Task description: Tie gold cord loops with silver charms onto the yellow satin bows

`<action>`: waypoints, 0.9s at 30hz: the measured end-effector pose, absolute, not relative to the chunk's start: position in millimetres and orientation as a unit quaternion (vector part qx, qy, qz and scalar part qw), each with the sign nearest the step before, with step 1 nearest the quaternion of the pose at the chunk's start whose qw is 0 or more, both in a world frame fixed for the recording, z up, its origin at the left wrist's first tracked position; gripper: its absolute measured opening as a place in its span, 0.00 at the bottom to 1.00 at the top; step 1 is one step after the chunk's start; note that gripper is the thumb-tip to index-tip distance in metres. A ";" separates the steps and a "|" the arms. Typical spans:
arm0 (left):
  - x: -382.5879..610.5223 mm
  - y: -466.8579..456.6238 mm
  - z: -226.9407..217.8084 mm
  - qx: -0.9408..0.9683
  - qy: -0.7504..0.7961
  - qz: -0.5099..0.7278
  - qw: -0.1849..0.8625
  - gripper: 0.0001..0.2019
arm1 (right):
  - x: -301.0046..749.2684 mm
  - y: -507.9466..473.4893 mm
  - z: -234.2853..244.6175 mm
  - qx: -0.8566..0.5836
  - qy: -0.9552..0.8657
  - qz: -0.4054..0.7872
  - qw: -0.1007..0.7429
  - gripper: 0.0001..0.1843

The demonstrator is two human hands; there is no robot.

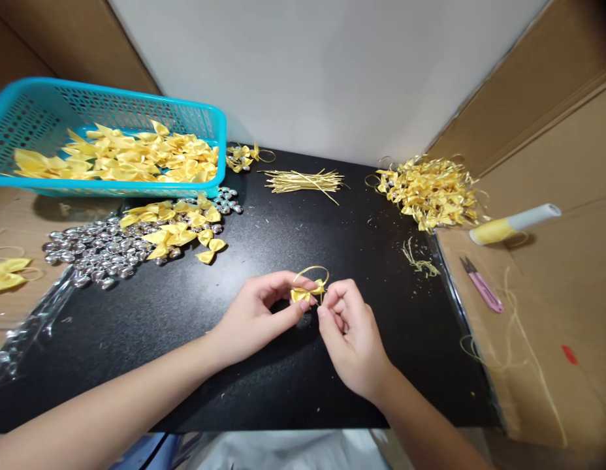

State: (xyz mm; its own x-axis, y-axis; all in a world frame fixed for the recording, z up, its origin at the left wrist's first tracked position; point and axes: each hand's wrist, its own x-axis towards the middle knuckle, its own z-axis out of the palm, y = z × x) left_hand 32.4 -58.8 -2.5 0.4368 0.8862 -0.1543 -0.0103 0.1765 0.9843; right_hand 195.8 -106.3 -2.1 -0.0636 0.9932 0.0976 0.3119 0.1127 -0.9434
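Note:
Over the black tabletop, my left hand point(264, 313) pinches a yellow ribbon bow point(301, 295) between thumb and fingers. A thin gold cord point(313, 268) arches in a loop above the bow. Just to its right, my right hand point(349, 326) is closed, thumb against fingertips, on what looks like the cord's thin end beside the bow. The fingers partly hide the bow's middle and whatever sits there. Straight ahead lies a bundle of cut gold cords point(300, 182).
A turquoise basket point(185, 190) of yellow bows stands back left. Silver bells or beads point(104, 245) and loose bows lie before it. Finished-looking bows with cords point(425, 192) are heaped back right. Pink thread snips point(484, 287) and a ribbon-wrapped tube point(516, 223) rest on cardboard at right.

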 end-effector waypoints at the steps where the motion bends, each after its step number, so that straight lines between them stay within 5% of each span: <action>1: 32.7 -59.3 -3.0 0.545 0.405 0.346 0.648 0.09 | 195.9 -106.1 -2.3 -0.537 -0.612 0.395 0.426 0.06; 27: 31.5 -61.6 -9.0 0.572 0.432 0.354 0.601 0.09 | 197.8 -108.3 -9.4 -0.520 -0.578 0.458 0.431 0.06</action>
